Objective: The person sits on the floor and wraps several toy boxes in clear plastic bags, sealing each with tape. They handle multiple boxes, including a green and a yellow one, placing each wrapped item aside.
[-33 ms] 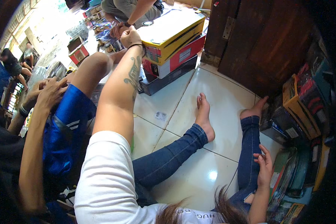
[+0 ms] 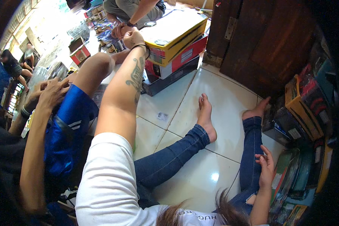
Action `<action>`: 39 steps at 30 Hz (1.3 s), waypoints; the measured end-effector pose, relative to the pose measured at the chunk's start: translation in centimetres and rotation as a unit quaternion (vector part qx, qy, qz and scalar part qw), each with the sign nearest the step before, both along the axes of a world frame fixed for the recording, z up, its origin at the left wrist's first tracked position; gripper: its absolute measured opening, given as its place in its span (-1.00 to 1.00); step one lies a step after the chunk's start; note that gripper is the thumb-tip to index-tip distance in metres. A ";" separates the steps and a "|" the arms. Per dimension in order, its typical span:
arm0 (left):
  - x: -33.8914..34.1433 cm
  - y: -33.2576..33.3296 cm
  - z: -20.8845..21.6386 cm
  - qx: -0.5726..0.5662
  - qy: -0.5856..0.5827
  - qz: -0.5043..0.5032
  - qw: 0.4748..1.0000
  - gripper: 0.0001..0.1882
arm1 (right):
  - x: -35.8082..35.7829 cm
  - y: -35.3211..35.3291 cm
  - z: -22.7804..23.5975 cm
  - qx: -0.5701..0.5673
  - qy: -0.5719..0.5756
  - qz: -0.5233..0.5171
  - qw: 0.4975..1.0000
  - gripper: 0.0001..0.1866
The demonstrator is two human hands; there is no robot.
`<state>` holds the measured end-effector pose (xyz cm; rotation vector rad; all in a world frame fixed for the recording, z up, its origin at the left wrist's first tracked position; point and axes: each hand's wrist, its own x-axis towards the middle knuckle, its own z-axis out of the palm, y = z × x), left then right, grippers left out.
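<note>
My left arm reaches far forward, and my left hand (image 2: 133,38) is closed at the near left corner of a yellow box (image 2: 173,32). Its fingers curl away from me, so I cannot make out what is in them. Beneath the yellow box lie a red and white box (image 2: 169,67) and a dark box (image 2: 169,81), stacked on the tiled floor. My right hand (image 2: 266,165) rests by my right knee, its fingers loosely apart and nothing in it.
On my left sits a person in blue shorts (image 2: 69,128), hands together. Another person (image 2: 143,13) crouches behind the stack. A dark wooden door (image 2: 267,41) stands ahead on the right. Boxes and packages (image 2: 303,109) line the right side. An opened red box (image 2: 79,51) lies farther off.
My left hand and forearm have shifted very slightly to the right. My right hand stays by my knee.
</note>
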<state>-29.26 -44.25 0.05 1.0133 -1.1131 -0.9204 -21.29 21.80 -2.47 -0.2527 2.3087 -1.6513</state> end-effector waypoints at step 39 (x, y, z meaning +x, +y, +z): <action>26.6 46.6 -0.3 -0.186 0.005 -0.674 0.715 -0.14 | 13.8 -0.6 -3.6 -0.545 -0.071 -0.054 0.833 -0.30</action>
